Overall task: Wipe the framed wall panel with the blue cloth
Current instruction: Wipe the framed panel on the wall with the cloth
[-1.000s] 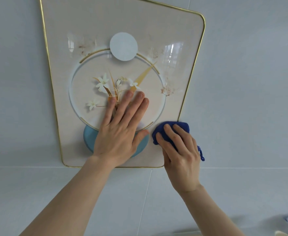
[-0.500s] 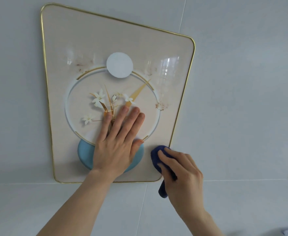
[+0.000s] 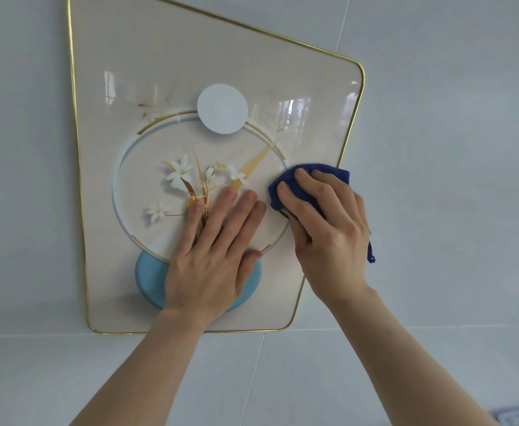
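A framed wall panel [image 3: 166, 66] hangs on a pale tiled wall [image 3: 451, 149], its cream, glossy face edged by a thin gold frame [image 3: 74, 124]. The printed design shows a white disc [image 3: 222, 108] near the top, a large ring below it, white flowers [image 3: 180, 172] with gold stems inside the ring, and a light blue vase shape [image 3: 149, 278] at the bottom. Faint brownish smudges [image 3: 147, 107] show on the surface to the upper left of the disc, and a few more lie to the right of it, beside bright window reflections.

The left hand [image 3: 212, 259] lies flat and released on the panel, palm down, fingers spread and pointing up across the lower part of the ring and the top of the vase; it grasps nothing. The right hand [image 3: 329, 229] presses the blue cloth [image 3: 301, 182] against the panel at the ring's right side, close to the right edge of the frame, with the fingers curled over the bunched fabric and gripping it. The cloth sticks out past the fingertips toward the upper left and upper right, and a small loose end [image 3: 371, 253] hangs below the outer side of the hand. The two hands are just beside each other, the left fingertips near the cloth but apart from it. Both bare forearms reach up from the bottom of the view
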Tool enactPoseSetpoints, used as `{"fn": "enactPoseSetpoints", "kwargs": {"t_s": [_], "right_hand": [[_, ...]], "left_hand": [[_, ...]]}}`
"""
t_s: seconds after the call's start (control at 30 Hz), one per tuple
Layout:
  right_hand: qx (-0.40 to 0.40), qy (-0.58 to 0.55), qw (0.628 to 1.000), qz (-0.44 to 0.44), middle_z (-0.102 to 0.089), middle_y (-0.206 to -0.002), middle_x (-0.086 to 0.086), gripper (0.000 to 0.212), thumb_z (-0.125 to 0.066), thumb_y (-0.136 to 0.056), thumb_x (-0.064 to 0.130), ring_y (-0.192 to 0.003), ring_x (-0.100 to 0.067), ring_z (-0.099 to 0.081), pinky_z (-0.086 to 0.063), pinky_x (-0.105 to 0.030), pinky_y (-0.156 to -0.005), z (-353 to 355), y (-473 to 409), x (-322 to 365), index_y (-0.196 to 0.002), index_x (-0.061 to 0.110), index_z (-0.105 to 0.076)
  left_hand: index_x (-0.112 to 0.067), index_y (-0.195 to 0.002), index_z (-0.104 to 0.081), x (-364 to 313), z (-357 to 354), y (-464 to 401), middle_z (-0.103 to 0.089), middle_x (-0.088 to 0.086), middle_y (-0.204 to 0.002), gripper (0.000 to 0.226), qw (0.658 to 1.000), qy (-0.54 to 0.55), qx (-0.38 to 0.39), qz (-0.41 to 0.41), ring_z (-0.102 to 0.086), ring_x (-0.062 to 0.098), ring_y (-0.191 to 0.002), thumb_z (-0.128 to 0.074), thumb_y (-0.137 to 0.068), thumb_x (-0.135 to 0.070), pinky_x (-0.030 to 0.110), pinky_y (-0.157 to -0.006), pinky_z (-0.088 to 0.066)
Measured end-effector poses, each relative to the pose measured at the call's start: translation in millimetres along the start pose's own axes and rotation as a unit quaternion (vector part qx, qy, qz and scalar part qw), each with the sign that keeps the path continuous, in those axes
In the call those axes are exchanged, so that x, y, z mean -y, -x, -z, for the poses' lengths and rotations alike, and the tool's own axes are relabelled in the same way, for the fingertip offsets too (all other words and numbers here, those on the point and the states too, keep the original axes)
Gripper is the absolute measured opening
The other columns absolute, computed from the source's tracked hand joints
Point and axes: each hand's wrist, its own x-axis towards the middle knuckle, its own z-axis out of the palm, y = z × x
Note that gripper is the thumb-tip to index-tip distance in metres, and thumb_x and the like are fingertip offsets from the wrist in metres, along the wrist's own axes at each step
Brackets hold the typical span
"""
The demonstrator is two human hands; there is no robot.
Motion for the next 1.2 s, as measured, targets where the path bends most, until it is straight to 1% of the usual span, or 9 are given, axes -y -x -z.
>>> {"fn": "enactPoseSetpoints", "kwargs": {"t_s": [0.07,0.17,0.27,0.47,0.57,0.87,1.0,1.1,1.2], "right_hand": [[-0.004,0.009,1.0,0.005,-0.076,-0.122,-0.011,0.023,-0.075,-0.094,0.001,-0.116,-0.036,-0.069,-0.054,-0.046,-0.093,2.3,-9.2,-4.1,-0.113,0.011,-0.08],[-0.048,0.002,0.997,-0.053,-0.075,-0.121,-0.011,0.019,-0.07,-0.097,0.005,-0.115,-0.037,-0.067,-0.054,-0.043,-0.093,2.2,-39.9,-12.1,-0.113,0.01,-0.08],[-0.07,0.0,0.993,-0.091,-0.075,-0.121,-0.012,0.023,-0.068,-0.095,0.0,-0.115,-0.037,-0.066,-0.055,-0.047,-0.093,-1.7,-56.6,-10.8,-0.113,0.007,-0.079],[-0.025,0.009,0.998,-0.049,-0.075,-0.122,-0.011,0.021,-0.072,-0.095,0.001,-0.115,-0.035,-0.068,-0.055,-0.044,-0.092,2.7,-23.7,-7.7,-0.113,0.009,-0.079],[-0.005,0.012,0.999,-0.033,-0.075,-0.122,-0.011,0.024,-0.069,-0.095,-0.003,-0.115,-0.035,-0.069,-0.055,-0.044,-0.093,3.5,2.0,-2.0,-0.113,0.009,-0.08],[0.015,0.025,0.999,-0.044,-0.077,-0.121,-0.009,0.033,-0.07,-0.088,-0.011,-0.11,-0.033,-0.071,-0.057,-0.042,-0.09,7.0,28.5,7.9,-0.111,0.01,-0.081],[0.041,0.023,0.998,-0.051,-0.077,-0.118,-0.007,0.038,-0.073,-0.082,-0.014,-0.104,-0.031,-0.071,-0.058,-0.039,-0.084,14.5,32.7,10.2,-0.109,0.011,-0.081],[0.08,0.009,0.994,-0.077,-0.079,-0.11,-0.003,0.043,-0.076,-0.074,-0.016,-0.096,-0.029,-0.071,-0.06,-0.037,-0.073,20.0,23.6,13.4,-0.104,0.014,-0.082],[0.069,-0.043,0.989,-0.126,-0.079,-0.106,0.002,0.032,-0.072,-0.079,-0.005,-0.096,-0.025,-0.072,-0.06,-0.034,-0.07,34.0,4.3,15.9,-0.101,0.016,-0.082]], "left_hand": [[-0.018,-0.165,-0.018,-0.2,-0.6,0.4,-0.013,-0.001,-0.172,0.064,1.0,-0.001,-0.002,0.003,-0.013,0.023,-0.159,-0.032,-0.109,-0.046,0.048,-0.131,-0.003],[-0.019,-0.165,-0.021,-0.8,-0.5,0.5,-0.017,-0.002,-0.172,0.064,1.0,0.007,-0.005,0.005,-0.016,0.023,-0.159,-0.034,-0.108,-0.045,0.048,-0.131,-0.006],[-0.019,-0.164,-0.022,0.0,-0.6,0.0,-0.019,-0.002,-0.171,0.063,1.0,0.014,-0.003,0.007,-0.018,0.023,-0.158,-0.034,-0.108,-0.044,0.049,-0.13,-0.009],[-0.02,-0.165,-0.019,-0.7,0.4,0.6,-0.015,-0.002,-0.172,0.065,1.0,0.011,0.005,0.007,-0.014,0.023,-0.159,-0.036,-0.108,-0.046,0.049,-0.131,-0.006],[-0.019,-0.165,-0.018,-1.1,0.8,0.7,-0.014,-0.002,-0.172,0.066,1.0,0.01,0.008,0.007,-0.014,0.023,-0.159,-0.038,-0.108,-0.046,0.049,-0.13,-0.006],[-0.018,-0.165,-0.017,-0.9,8.6,-1.3,-0.012,-0.001,-0.173,0.066,0.999,0.023,0.023,0.01,-0.012,0.023,-0.16,-0.038,-0.109,-0.045,0.05,-0.13,-0.008],[-0.015,-0.165,-0.019,-4.3,21.0,-5.8,-0.02,0.0,-0.173,0.069,0.998,0.026,0.045,0.022,-0.017,0.026,-0.16,-0.046,-0.107,-0.043,0.054,-0.127,-0.018],[-0.013,-0.162,-0.028,-7.7,32.9,-12.1,-0.031,0.004,-0.17,0.071,0.996,0.038,0.071,0.032,-0.025,0.029,-0.158,-0.056,-0.102,-0.039,0.054,-0.125,-0.024],[-0.012,-0.159,-0.034,-0.1,49.7,-25.0,-0.036,0.008,-0.167,0.078,0.995,0.065,0.075,0.031,-0.03,0.032,-0.156,-0.066,-0.094,-0.041,0.05,-0.126,-0.024]]}}
